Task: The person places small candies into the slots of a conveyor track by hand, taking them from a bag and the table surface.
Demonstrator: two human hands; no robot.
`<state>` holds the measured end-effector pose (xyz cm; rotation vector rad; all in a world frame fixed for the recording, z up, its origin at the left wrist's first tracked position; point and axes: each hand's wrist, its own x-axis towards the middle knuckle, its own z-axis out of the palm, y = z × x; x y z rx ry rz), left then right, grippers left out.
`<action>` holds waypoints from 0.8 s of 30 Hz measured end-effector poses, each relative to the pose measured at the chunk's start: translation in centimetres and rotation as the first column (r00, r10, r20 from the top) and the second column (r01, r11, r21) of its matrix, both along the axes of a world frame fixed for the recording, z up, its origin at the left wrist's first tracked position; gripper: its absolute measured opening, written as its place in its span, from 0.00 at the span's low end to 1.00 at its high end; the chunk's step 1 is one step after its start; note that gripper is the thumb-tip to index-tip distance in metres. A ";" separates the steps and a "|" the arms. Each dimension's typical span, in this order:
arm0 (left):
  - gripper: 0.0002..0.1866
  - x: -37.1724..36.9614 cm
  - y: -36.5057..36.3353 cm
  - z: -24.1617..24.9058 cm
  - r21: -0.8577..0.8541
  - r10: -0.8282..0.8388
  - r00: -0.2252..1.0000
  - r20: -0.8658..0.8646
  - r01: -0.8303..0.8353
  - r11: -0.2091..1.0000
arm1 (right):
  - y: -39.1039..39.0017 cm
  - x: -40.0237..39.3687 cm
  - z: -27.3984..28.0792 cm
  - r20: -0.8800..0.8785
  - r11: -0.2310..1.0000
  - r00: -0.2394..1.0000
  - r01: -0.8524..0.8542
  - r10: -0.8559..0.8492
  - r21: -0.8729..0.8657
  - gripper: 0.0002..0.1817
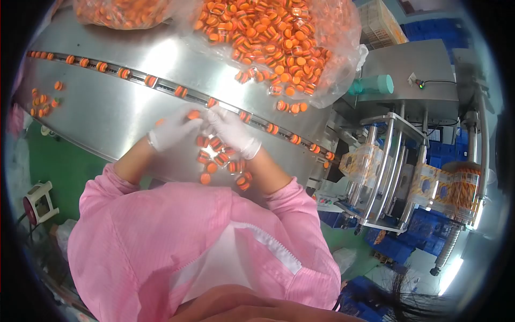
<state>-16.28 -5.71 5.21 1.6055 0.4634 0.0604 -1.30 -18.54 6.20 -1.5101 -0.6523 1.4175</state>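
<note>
Both my hands wear thin white gloves and meet over the metal table's near side. My left hand is closed, with an orange striped candy between thumb and fingers. Beside it, my right hand has its fingers drawn together, their tips at a striped candy in the narrow conveyor track. Whether those fingers grip anything is hidden. Below and between the hands lies a loose pile of striped candies, some in shiny clear wrap. Evenly spaced candies sit along the track.
A big clear bag spills many orange candies beyond the track; another filled bag is at the far left. Several loose candies lie left. At right stand a roller machine with printed film and a teal cup.
</note>
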 end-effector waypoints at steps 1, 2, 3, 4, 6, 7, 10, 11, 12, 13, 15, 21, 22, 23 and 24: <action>0.17 -0.7 0.6 -0.6 -0.002 0.084 0.993 -0.080 -0.084 0.996 | 0.2 1.3 -0.1 0.318 0.997 0.948 0.001 -0.024 0.073 0.19; 0.16 -1.5 1.3 -0.6 -0.025 0.205 0.978 -0.041 -0.206 0.978 | 0.5 3.0 0.2 0.600 0.989 0.797 -0.025 -0.067 0.143 0.18; 0.15 -2.4 2.1 -0.7 -0.054 0.325 0.946 -0.006 -0.325 0.944 | 1.2 5.3 2.1 0.856 0.974 0.496 -0.080 -0.146 0.213 0.16; 0.14 -3.3 2.9 -1.8 -0.114 0.443 0.895 0.052 -0.435 0.893 | 2.0 8.5 1.4 0.900 0.947 0.386 -0.156 -0.203 0.281 0.15; 0.13 -5.6 4.3 -3.2 -0.178 0.561 0.822 0.101 -0.540 0.823 | 3.9 12.0 3.9 0.993 0.978 -0.034 -0.175 -0.117 0.110 0.20; 0.13 -6.8 4.9 -3.5 -0.053 0.630 0.771 0.094 -0.628 0.777 | 4.6 14.1 3.3 0.986 0.980 -0.154 -0.198 -0.064 0.033 0.22; 0.13 -10.1 5.7 -5.3 0.102 0.716 0.694 0.073 -0.720 0.687 | 6.6 17.1 2.0 0.958 0.954 -0.287 -0.285 0.009 -0.094 0.24; 0.13 -10.9 5.5 -5.6 0.128 0.740 0.671 0.048 -0.739 0.662 | 7.2 17.5 1.7 0.935 0.928 -0.347 -0.320 0.073 -0.191 0.25; 0.13 -11.4 5.3 -5.4 0.085 0.752 0.659 -0.014 -0.748 0.658 | 7.8 17.6 1.7 0.903 0.893 -0.409 -0.348 0.130 -0.286 0.26; 0.13 -11.9 5.3 -5.8 0.087 0.756 0.654 -0.012 -0.753 0.653 | 8.4 17.6 1.7 0.904 0.891 -0.409 -0.354 0.125 -0.283 0.26; 0.13 -13.0 5.2 -7.1 0.145 0.750 0.661 -0.022 -0.740 0.657 | 9.5 17.3 1.7 0.790 0.820 -0.469 -0.208 0.395 -0.533 0.26; 0.14 -12.4 5.2 -8.0 0.405 0.754 0.656 0.041 -0.701 0.587 | 9.3 18.8 -0.4 0.930 0.910 -0.279 -0.270 0.238 -0.313 0.28; 0.14 -12.4 5.3 -8.4 0.402 0.756 0.654 0.041 -0.703 0.586 | 9.1 19.0 -0.3 0.929 0.909 -0.282 -0.272 0.239 -0.316 0.28; 0.14 -12.6 5.4 -9.0 0.419 0.751 0.658 0.051 -0.697 0.582 | 8.7 19.1 -0.2 0.978 0.943 -0.164 -0.288 0.126 -0.169 0.27; 0.14 -12.7 5.5 -9.2 0.435 0.746 0.664 0.059 -0.690 0.579 | 8.2 18.8 0.1 0.999 0.958 -0.043 -0.285 0.008 -0.020 0.26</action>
